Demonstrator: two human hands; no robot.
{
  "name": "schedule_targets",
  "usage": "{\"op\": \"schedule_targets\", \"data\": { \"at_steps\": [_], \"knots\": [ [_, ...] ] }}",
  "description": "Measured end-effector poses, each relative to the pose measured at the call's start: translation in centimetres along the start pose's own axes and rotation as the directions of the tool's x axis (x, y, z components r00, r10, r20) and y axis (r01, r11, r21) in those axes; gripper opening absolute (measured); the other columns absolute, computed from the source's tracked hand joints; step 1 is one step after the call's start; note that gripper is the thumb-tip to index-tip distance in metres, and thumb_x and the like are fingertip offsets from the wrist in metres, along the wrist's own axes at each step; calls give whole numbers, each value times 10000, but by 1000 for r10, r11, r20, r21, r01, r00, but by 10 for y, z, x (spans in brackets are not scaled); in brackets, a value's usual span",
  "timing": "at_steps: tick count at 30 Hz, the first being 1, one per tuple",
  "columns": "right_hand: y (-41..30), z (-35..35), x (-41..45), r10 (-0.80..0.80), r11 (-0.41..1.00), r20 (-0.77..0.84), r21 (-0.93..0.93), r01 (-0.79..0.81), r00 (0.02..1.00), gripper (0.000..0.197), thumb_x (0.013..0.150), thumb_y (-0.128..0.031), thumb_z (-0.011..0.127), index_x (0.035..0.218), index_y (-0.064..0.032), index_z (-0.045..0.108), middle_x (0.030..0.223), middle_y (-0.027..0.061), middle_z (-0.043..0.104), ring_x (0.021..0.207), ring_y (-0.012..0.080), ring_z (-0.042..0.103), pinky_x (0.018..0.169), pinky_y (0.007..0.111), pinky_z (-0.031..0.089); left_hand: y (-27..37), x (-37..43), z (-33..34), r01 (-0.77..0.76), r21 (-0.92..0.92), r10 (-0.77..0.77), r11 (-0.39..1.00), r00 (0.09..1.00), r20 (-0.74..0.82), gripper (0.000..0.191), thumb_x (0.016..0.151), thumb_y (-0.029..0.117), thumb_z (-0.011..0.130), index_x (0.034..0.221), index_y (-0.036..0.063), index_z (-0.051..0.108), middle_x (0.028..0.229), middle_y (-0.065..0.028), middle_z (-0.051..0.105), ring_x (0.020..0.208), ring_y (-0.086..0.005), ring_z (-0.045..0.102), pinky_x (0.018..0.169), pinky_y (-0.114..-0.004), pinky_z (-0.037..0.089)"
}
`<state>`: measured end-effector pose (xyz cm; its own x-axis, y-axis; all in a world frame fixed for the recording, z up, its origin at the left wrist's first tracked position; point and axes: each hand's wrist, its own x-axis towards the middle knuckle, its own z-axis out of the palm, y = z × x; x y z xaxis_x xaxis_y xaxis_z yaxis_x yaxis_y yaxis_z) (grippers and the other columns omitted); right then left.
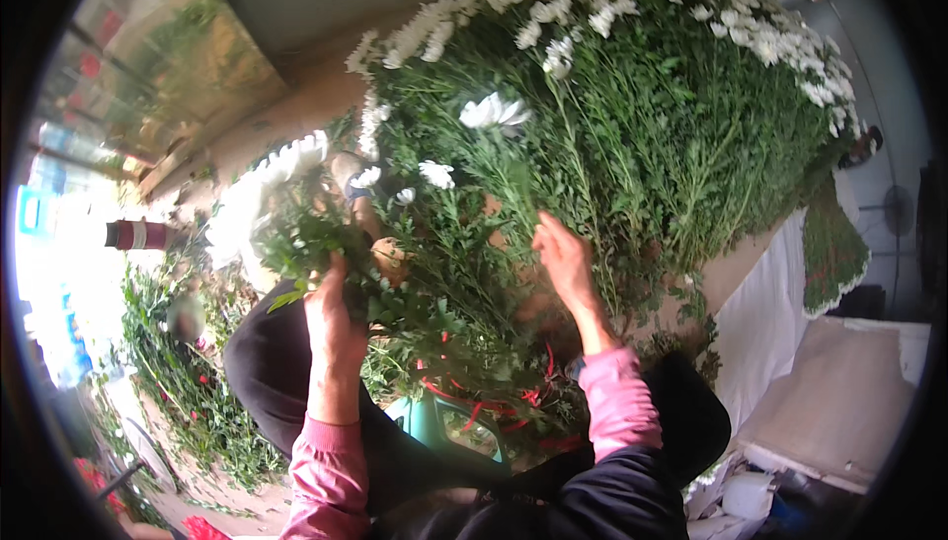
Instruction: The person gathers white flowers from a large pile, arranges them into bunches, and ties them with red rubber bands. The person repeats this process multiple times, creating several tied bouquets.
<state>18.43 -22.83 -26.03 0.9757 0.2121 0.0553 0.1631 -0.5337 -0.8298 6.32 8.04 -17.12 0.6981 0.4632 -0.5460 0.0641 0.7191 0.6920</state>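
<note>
My left hand (pixel 333 310) is wrapped around a bunch of white chrysanthemums (pixel 296 233), its flower heads washed out by bright light. My right hand (pixel 564 255) pinches the stem of a single white chrysanthemum (pixel 492 112), blurred and tilted toward the left. Beyond it lies a large heap of long-stemmed white chrysanthemums (pixel 652 110), with blooms along the far edge and stems toward me. Between my knees, loose leafy stems (pixel 474 333) and red ribbon strips (pixel 459 399) lie over and around a green plastic object (pixel 422 421), partly hidden.
To the right are a white sheet (pixel 763 296) and a cardboard-topped box (pixel 829 392). On the left, more cut greenery (pixel 200 370) covers the floor near a dark red cylinder (pixel 141 235). A reflective panel (pixel 185 59) leans at the upper left.
</note>
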Motion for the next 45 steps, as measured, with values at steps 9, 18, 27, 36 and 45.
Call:
{"op": "schedule_targets", "data": {
  "at_steps": [9, 18, 27, 36, 45],
  "knots": [
    [-192, 11, -53, -523, 843, 142, -61, 535, 840, 450, 884, 25, 667, 1313, -105, 624, 871, 96, 736, 663, 175, 713, 532, 296, 616, -3, 2, 3, 14, -260, 31, 965, 985, 169, 356, 1021, 337, 583, 1215, 39, 597, 1068, -71, 693, 898, -211, 686, 795, -385, 579],
    [-228, 37, -81, -454, 775, 362, -291, 562, 814, 375, 881, -61, 708, 1249, -34, 642, 975, 117, 697, 739, 210, 680, 679, 315, 585, 21, -38, 13, -112, -82, 131, 990, 951, 281, 260, 900, 89, 730, 1128, 35, 617, 919, -89, 684, 756, -222, 687, 666, -357, 577],
    [-114, -63, -95, 51, 997, 621, 20, -80, 783, 698, 923, -562, 639, 1379, -42, 545, 1310, 154, 639, 1228, 261, 603, 1038, 383, 465, 41, -30, 9, -62, -249, 149, 967, 925, 349, 269, 970, 297, 681, 967, 50, 575, 785, -47, 547, 741, -161, 549, 689, -307, 501],
    [-90, -59, -129, -44, 972, 531, 220, -88, 846, 714, 833, -507, 777, 1376, -88, 576, 1146, 46, 657, 1106, 169, 590, 956, 340, 462, 49, -28, 6, 52, -434, 212, 899, 817, 536, 295, 1006, 306, 613, 1121, 44, 539, 893, -41, 494, 703, -117, 402, 590, -235, 399],
    [-131, -72, -161, 60, 990, 410, -141, -1, 910, 765, 807, -578, 764, 1264, 4, 571, 944, 202, 702, 832, 335, 699, 759, 436, 542, 54, -18, -7, -194, -353, 338, 915, 845, 414, 234, 1026, 310, 589, 1041, 83, 533, 806, -2, 476, 649, -94, 382, 565, -226, 361]
  ]
}}
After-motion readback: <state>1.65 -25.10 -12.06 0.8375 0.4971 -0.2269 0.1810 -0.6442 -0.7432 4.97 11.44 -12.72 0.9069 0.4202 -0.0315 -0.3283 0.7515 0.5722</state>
